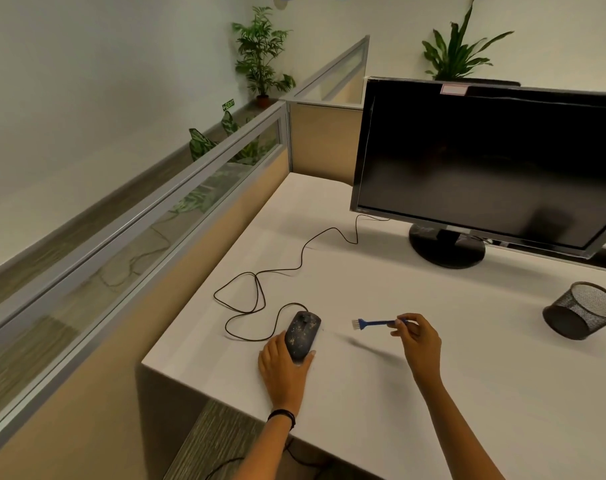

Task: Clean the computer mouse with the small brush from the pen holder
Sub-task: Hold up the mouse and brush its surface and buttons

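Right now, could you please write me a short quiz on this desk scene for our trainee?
1. True or false: the brush bristles are touching the mouse.
2. Which hand holds the brush? A) left B) right C) neither
3. Fill in: seen from the head camera, the mesh pen holder sits to the ___ of the mouse.

Key:
1. False: the bristles are apart from the mouse.
2. B: the right hand pinches the handle, while the left hand holds the mouse.
3. right
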### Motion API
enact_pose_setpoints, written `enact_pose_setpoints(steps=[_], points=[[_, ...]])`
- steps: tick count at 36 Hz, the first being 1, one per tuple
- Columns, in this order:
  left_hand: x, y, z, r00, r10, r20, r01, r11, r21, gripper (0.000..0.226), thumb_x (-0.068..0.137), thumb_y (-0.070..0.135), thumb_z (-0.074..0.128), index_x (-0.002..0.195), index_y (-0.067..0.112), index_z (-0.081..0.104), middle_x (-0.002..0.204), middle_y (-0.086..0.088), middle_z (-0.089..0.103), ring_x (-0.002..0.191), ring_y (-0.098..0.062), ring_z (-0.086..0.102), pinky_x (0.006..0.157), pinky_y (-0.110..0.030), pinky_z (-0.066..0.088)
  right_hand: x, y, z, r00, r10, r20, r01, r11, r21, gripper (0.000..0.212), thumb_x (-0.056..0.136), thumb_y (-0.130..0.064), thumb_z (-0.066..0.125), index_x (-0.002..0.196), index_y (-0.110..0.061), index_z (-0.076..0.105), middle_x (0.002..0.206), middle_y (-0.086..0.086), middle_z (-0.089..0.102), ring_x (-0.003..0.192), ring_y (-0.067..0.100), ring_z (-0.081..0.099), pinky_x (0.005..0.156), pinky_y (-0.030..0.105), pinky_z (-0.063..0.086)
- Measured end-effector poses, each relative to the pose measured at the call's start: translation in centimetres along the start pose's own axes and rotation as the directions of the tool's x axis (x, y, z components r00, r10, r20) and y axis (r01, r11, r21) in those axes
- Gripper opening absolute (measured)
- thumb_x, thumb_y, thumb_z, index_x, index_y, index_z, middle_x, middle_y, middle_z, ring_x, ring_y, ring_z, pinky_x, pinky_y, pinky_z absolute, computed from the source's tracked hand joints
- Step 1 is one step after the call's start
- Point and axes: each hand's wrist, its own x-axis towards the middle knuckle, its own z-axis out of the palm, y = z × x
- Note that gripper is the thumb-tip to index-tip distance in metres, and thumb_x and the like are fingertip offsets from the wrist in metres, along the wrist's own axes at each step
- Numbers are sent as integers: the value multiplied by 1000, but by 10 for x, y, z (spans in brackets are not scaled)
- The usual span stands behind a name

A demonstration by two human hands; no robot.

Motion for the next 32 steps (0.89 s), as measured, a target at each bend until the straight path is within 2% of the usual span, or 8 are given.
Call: enact_pose_setpoints(steps=[5, 19, 25, 29, 32], points=[[-1, 1, 4, 1000, -22, 15, 22, 1000, 13, 70, 69, 42, 78, 122, 4, 53, 117, -15, 59, 111, -33, 53, 103, -52, 36, -4, -3, -2, 1000, 3, 16, -3, 1000, -11, 3, 88, -7, 57, 87, -4, 58, 81, 15, 71, 66, 21, 68, 57, 5, 47], [2, -6, 0, 998, -63, 18, 63, 997, -50, 62, 66, 35, 81, 116, 7, 57, 113, -11, 61, 113, -29, 53, 115, -52, 14, -13, -7, 3, 998, -32, 45, 34, 998, -45, 2, 87, -5, 57, 87, -4, 58, 82, 14, 71, 63, 18, 63, 54, 7, 47], [-2, -18, -15, 999, -14, 47, 17, 998, -59, 64, 67, 37, 80, 119, 10, 55, 115, -9, 60, 115, -26, 51, 117, -48, 9, -19, -9, 14, 997, -30, 73, 34, 998, -47, 2, 87, -4, 57, 88, -3, 58, 84, 15, 71, 64, 20, 64, 54, 7, 47], [-6, -32, -28, 999, 18, 51, -15, 998, -67, 62, 65, 32, 82, 118, 11, 56, 112, -9, 61, 113, -27, 52, 116, -49, 11, -22, -12, 22, 994, -43, 100, 48, 997, -56, 4, 87, -2, 56, 90, -1, 58, 89, 19, 69, 70, 29, 63, 55, 7, 48], [-9, -40, -40, 997, 34, 62, -28, 995, -95, 63, 64, 30, 83, 118, 11, 56, 111, -8, 61, 112, -27, 52, 116, -49, 13, -27, -16, 29, 992, -44, 121, 51, 997, -53, 4, 87, -2, 55, 91, -2, 58, 90, 20, 69, 72, 29, 64, 56, 9, 49]])
